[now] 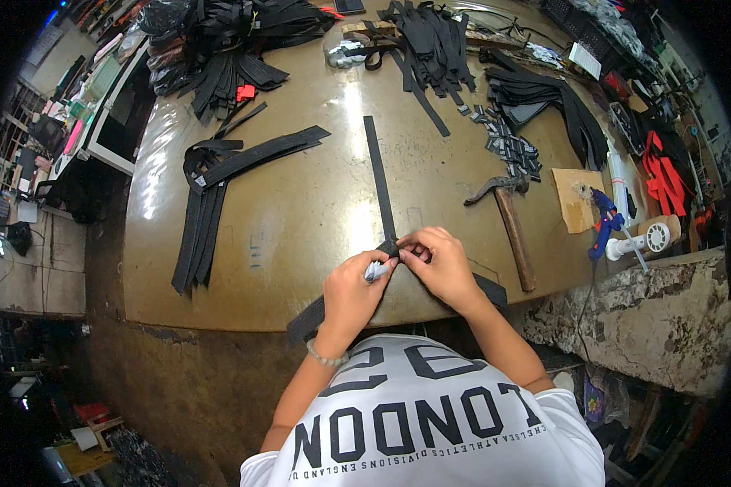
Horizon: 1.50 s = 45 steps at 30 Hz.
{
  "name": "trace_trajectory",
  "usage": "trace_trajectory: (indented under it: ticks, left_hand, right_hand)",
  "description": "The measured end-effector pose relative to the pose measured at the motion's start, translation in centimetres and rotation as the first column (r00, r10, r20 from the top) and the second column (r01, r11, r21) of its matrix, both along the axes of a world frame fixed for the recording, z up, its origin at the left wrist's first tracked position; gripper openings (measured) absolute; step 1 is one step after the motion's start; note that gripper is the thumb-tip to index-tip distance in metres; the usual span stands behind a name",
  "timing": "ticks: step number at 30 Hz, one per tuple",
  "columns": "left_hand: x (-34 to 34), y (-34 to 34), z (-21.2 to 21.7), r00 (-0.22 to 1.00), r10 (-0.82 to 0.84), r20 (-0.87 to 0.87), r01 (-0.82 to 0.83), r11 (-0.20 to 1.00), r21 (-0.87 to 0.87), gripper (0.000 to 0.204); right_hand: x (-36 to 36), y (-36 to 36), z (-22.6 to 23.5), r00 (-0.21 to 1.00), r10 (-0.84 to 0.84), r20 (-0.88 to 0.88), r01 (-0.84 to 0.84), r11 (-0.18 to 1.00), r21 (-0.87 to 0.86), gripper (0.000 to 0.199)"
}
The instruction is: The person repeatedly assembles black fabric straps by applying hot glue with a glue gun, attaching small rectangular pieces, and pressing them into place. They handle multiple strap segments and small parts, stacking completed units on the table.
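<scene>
Close to the table's near edge, both my hands pinch black webbing straps at one spot. A narrow black strap point(377, 174) runs straight away from my fingers across the table. A wider black strap point(307, 320) shows beyond my left wrist, and a similar black piece point(490, 290) sticks out past my right forearm. My left hand point(354, 294) is closed on the webbing and also has a small white object point(374, 271) in its fingers, its kind unclear. My right hand point(441, 264) is closed too, thumb and fingertips against the folded part point(389, 247). My fingers hide how the pieces join.
Right of my hands lies a hammer point(515, 239) with a wooden handle. Beyond it are small dark tabs point(512, 146), cardboard point(573, 209), a blue glue gun point(604, 221) and a white spool point(650, 239). Black strap bundles lie left point(205, 227) and at the far side point(434, 45).
</scene>
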<state>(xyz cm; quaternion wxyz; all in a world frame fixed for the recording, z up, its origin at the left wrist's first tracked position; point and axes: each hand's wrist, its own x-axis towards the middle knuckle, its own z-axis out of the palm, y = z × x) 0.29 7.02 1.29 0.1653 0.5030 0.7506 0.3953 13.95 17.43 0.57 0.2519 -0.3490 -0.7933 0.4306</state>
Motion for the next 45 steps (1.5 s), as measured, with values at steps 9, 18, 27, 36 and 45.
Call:
trace_trajectory:
  ticks: [9,18,27,36,45]
  left_hand:
    - [0.0,1.1,0.5,0.997,0.053,-0.059,-0.058,0.995,-0.084,0.029]
    - [0.1,0.8,0.5,0.995,0.039,-0.091,-0.052,0.988,-0.148,0.031]
    - [0.1,0.9,0.4,0.991,0.028,-0.130,-0.049,0.985,-0.165,0.034]
    - [0.2,0.9,0.4,0.990,0.046,-0.137,-0.069,0.983,-0.170,0.034]
    - [0.4,0.7,0.3,0.983,0.015,-0.183,-0.045,0.986,-0.162,0.033]
  right_hand:
    - [0.2,3.5,1.0,0.971,0.235,0.048,-0.221,0.954,-0.202,0.052]
    - [-3.0,6.5,1.2,0.928,0.314,0.199,-0.279,0.942,-0.188,0.043]
    - [-3.8,8.7,2.6,0.798,0.581,0.158,-0.569,0.814,-0.118,0.044]
    - [-4.6,11.9,3.7,0.706,0.649,0.285,-0.709,0.636,0.305,0.016]
    - [-5.6,11.9,1.8,0.762,0.566,0.314,-0.608,0.793,0.044,0.023]
